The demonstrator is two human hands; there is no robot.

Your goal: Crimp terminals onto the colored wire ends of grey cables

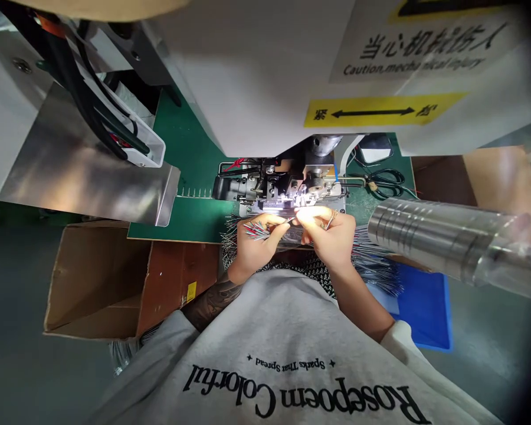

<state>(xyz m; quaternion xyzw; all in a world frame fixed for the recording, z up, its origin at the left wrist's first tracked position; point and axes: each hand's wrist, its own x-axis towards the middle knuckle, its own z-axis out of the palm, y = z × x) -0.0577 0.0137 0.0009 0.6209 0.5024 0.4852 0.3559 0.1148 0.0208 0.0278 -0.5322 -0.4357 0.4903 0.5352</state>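
Observation:
My left hand (252, 251) is closed around a small bundle of thin wires (256, 231) whose red, white and grey ends stick out past the fingers. Its thumb and forefinger meet at a single wire (289, 219) that runs toward the other hand. My right hand (331, 236) is closed in a pinch on that wire's far end, just in front of the lit working head (292, 192) of a machine that looks like a terminal crimper. Glare and fingertips hide the wire's tip. More loose wires (374, 260) fan out beside my right wrist.
A green table top (186, 136) lies under the machine, with a strip of metal terminals (197, 193) entering from the left. A ridged metal cylinder (433, 236) juts in at right above a blue bin (429, 307). An open cardboard box (101, 283) stands at lower left. The white machine housing (265, 77) overhangs everything.

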